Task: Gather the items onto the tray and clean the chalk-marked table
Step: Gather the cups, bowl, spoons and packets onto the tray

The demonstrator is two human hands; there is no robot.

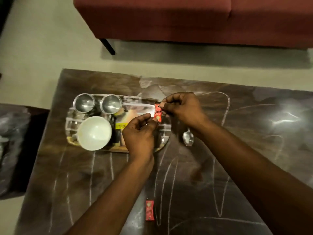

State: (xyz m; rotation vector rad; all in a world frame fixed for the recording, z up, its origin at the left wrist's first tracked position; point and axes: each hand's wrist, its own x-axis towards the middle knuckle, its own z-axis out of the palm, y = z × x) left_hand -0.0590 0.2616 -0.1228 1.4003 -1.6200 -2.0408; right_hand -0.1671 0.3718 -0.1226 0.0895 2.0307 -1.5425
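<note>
A shiny steel tray lies on the left half of the dark table, which is covered in white chalk lines. On the tray stand two steel cups and a white bowl. Above the tray's right end, my left hand and my right hand both pinch a small red sachet, the left at its bottom, the right at its top. A steel spoon rests on the table just right of the tray, partly under my right wrist. A second red sachet lies near the front edge.
A red sofa with a black leg stands beyond the table across a strip of pale floor. A dark low stand with a crumpled clear plastic bag sits to the left of the table.
</note>
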